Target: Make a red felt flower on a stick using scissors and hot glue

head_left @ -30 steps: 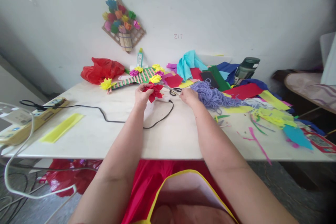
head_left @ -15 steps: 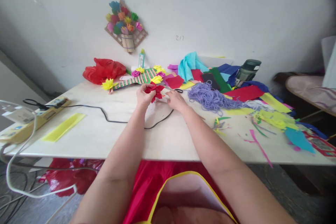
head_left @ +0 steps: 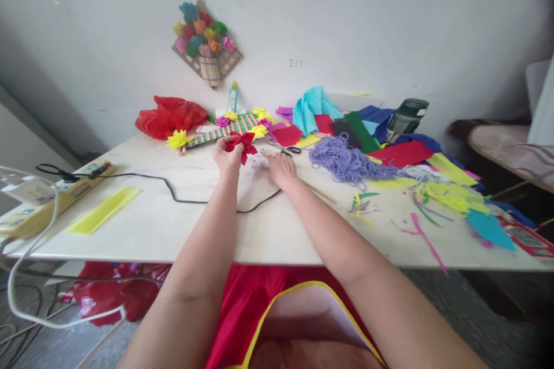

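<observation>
The person wears red clothing [head_left: 236, 300] with a yellow-edged opening, close against the white table [head_left: 277, 236]. On the near part of the tabletop, a yellow strip [head_left: 104, 210] lies to the left and a pink scrap [head_left: 428, 242] to the right, its end hanging over the edge. Farther in, a black cable [head_left: 173, 195] runs from the power strip [head_left: 52, 204] toward the right hand [head_left: 282, 170]. That hand is low over the table, fingers curled beside a whitish item [head_left: 256, 162]; whether it grips anything cannot be told. A thin stick [head_left: 320, 191] lies by its wrist, and the scissors [head_left: 292, 151] sit just beyond it. The left hand [head_left: 227, 158] pinches a red flower [head_left: 246, 147] above the table, petals facing right. Purple yarn [head_left: 346, 158] is heaped to the right. Behind the flower lies a striped, guitar-shaped piece [head_left: 216, 134] with yellow and magenta flowers. Farther back are a red bag [head_left: 171, 117], turquoise paper [head_left: 312, 112] and a dark bottle [head_left: 407, 118]. A flower decoration [head_left: 209, 49] hangs on the wall.
</observation>
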`<state>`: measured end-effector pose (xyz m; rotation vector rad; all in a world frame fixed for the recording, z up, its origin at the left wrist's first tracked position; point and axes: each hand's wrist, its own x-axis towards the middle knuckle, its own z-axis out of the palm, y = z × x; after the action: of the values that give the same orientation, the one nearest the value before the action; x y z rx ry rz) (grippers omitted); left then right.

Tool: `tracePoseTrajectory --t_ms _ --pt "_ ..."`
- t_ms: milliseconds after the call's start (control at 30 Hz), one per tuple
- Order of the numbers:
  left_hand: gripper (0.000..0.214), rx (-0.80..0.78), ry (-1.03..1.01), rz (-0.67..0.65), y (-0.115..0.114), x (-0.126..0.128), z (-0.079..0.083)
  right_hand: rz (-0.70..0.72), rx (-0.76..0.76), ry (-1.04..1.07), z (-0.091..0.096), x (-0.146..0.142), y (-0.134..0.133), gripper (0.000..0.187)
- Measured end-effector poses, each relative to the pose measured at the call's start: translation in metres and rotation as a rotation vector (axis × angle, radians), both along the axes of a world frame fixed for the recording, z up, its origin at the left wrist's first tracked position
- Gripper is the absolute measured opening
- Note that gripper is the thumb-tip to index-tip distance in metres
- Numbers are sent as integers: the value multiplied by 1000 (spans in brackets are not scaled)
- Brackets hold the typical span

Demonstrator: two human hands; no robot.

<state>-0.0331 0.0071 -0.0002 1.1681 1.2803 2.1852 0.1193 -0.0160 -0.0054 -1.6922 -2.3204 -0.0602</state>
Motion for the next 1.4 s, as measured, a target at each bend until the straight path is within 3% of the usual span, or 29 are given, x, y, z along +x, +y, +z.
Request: tracePoseTrajectory --t_ms 100,200,367,433,567,667,800,933,1233,1400 --pt "27 36 -45 13 7 -8 -2 -54 49 51 2 13 -1 49" --pt "25 40 -77 14 8 -9 -4 -165 76 131 6 27 1 36" --pt "24 -5 -11 -68 1 0 -5 -321 22 466 11 47 12 29" --pt "24 -30 14 -117 -2 4 -5 -286 -1 686 11 53 19 29" --pt "25 -61 24 -217 -7 8 -3 -42 -94 1201 12 61 24 17" --pt "25 -70 52 -271 -10 10 -2 113 -171 1390 14 66 20 20" --pt "24 -64 79 -310 -12 11 -2 274 -300 1408 19 73 13 36" --pt "24 -63 98 -349 -13 11 -3 382 -401 1335 23 79 7 37" --pt "33 -64 -116 -571 -12 9 -3 440 -446 1241 28 88 5 37" --pt "34 -91 -156 -615 -14 9 -3 427 -430 1175 30 88 4 37"
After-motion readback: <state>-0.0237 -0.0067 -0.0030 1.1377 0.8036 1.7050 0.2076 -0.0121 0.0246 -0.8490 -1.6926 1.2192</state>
